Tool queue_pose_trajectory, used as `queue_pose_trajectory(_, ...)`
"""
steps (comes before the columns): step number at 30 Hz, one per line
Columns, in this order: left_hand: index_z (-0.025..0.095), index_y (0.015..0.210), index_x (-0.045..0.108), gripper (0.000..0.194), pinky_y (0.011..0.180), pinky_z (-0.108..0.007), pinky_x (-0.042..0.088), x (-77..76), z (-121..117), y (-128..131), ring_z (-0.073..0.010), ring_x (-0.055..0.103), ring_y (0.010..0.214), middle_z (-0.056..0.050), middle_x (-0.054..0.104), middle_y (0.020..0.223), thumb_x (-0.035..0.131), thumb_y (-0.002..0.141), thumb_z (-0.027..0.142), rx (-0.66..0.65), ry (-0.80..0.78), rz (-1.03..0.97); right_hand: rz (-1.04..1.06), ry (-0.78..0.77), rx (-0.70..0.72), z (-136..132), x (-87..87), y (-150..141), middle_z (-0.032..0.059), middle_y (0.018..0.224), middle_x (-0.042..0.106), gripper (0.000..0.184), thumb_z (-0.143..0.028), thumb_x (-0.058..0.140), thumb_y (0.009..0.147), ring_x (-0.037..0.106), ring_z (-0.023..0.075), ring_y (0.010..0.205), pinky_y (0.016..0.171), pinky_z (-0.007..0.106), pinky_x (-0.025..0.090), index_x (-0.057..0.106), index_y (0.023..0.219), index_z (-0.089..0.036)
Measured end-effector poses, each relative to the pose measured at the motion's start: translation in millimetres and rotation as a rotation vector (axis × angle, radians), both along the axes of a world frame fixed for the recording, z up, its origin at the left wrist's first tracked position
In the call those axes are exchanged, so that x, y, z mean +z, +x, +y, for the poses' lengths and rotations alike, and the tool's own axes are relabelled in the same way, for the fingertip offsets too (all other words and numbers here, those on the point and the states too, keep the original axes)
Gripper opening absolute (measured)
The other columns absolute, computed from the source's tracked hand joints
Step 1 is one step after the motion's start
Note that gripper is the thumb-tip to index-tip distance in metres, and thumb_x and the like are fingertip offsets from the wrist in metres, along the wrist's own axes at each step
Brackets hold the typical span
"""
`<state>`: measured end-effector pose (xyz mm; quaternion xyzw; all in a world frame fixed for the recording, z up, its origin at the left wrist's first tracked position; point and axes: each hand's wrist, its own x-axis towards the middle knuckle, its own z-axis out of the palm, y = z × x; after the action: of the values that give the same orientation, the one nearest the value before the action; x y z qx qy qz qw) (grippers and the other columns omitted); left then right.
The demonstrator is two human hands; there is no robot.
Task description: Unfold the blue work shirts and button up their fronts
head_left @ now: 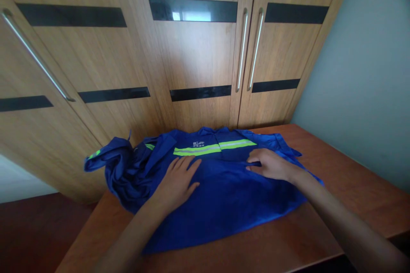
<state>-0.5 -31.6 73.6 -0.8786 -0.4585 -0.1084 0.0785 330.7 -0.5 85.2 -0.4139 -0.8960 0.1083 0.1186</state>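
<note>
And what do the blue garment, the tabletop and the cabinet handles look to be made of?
Blue garment: fabric, probably woven cotton or a blend, mostly matt; it creases and drapes softly.
Tabletop: wood or wood-look laminate, reddish-brown with a slight sheen; I can't tell which.
Cabinet handles: probably metal, smooth satin finish; silvery bars with bright highlights.

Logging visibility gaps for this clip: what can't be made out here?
- Head view: white print on the blue work jacket, too small to read.
- Head view: jacket cloth under the left hand and within the right hand, hidden by each.
- Head view: wardrobe top, cut off by the upper edge.
</note>
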Motion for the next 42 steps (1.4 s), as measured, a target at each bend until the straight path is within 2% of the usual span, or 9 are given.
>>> queue_pose_trajectory(4,0.026,0.144,0.031,0.072,0.11,-0.052,0.027,3.5,-46.1,21.3,-0.0306,0.028,0.138,-0.011,0.032,0.151,0.059,0.079,0.017,-0.032,0.033,0.014,0.031,-0.12,0.12,-87.5,22.0,-15.1,0.0008,0.079,0.066,0.016,-0.022,0.054,0.086,0.06,0.017,0.082,0.073,0.027,0.038,0.07,0.082,-0.024)
queue_pose_trajectory(6,0.027,0.142,0.034,0.067,0.11,-0.056,0.024,-1.3,-67.3,32.8,-0.0308,0.025,0.139,-0.01,0.032,0.151,0.057,0.08,0.016,-0.12,0.031,0.047,-0.008,-0.205,0.141,-124.6,12.8,-21.5,-0.0003,0.077,0.066,0.014,-0.019,0.058,0.083,0.061,0.0167,0.079,0.073,0.027,0.039,0.07,0.078,-0.025)
queue_pose_trajectory(9,0.027,0.122,0.056,0.036,0.111,-0.056,0.022,-23.0,-89.4,43.4,-0.0255,0.043,0.128,-0.005,0.058,0.129,0.053,0.087,0.017,-0.294,0.006,0.049,-0.021,-0.313,0.108,-154.3,-10.8,-25.5,-0.0014,0.072,0.066,0.009,-0.029,0.063,0.081,0.061,0.0166,0.074,0.067,0.025,0.04,0.07,0.079,-0.026)
queue_pose_trajectory(14,0.021,0.096,0.062,0.011,0.087,-0.032,0.046,-64.7,-114.7,41.4,-0.0172,0.06,0.09,-0.003,0.065,0.093,0.06,0.086,0.02,-0.378,-0.05,-0.023,-0.001,-0.242,-0.214,-148.0,-37.3,-26.8,0.0012,0.079,0.065,0.019,-0.037,0.055,0.087,0.062,0.0182,0.074,0.069,0.028,0.044,0.067,0.084,-0.023)
queue_pose_trajectory(20,0.024,0.1,0.061,0.018,0.071,-0.029,0.046,-72.3,-132.8,32.8,-0.0171,0.057,0.081,0.0,0.06,0.087,0.065,0.083,0.028,-0.404,-0.033,-0.068,-0.001,0.064,-0.415,-128.8,-53.8,-38.5,0.0121,0.117,0.059,0.047,-0.031,0.053,0.085,0.06,0.0273,0.1,0.084,0.039,0.048,0.05,0.13,-0.022)
queue_pose_trajectory(25,0.024,0.098,0.063,0.023,0.076,-0.032,0.049,-74.8,-123.6,39.0,-0.0184,0.057,0.083,-0.002,0.059,0.092,0.069,0.078,0.016,-0.241,0.004,-0.056,0.029,-0.013,-0.385,-145.7,-55.4,-72.2,0.0116,0.104,0.067,0.05,-0.044,0.048,0.089,0.063,0.0263,0.091,0.079,0.037,0.05,0.048,0.133,-0.021)
queue_pose_trajectory(29,0.023,0.098,0.065,0.025,0.076,-0.031,0.052,-73.9,-112.1,43.6,-0.0187,0.057,0.085,-0.003,0.059,0.093,0.067,0.077,0.009,-0.161,-0.041,-0.063,0.056,-0.039,-0.287,-166.0,-65.0,-99.6,0.0095,0.113,0.064,0.056,-0.035,0.057,0.082,0.061,0.0273,0.099,0.081,0.036,0.049,0.046,0.135,-0.025)
queue_pose_trajectory(37,0.023,0.104,0.065,0.038,0.079,-0.032,0.054,-67.9,-103.0,32.8,-0.0192,0.057,0.088,-0.004,0.059,0.096,0.053,0.077,-0.002,-0.124,-0.159,-0.262,0.085,-0.085,-0.319,-169.2,-72.1,-102.9,0.0096,0.12,0.06,0.054,-0.04,0.063,0.078,0.058,0.0298,0.104,0.083,0.039,0.049,0.052,0.129,-0.026)
queue_pose_trajectory(42,0.022,0.102,0.066,0.047,0.078,-0.03,0.053,-73.1,-98.7,28.9,-0.0182,0.058,0.088,-0.005,0.061,0.096,0.042,0.074,-0.007,-0.112,-0.084,-0.43,0.123,-0.077,-0.262,-168.0,-66.6,-108.8,0.0047,0.105,0.065,0.04,-0.019,0.053,0.083,0.061,0.0224,0.095,0.08,0.032,0.046,0.056,0.122,-0.026)
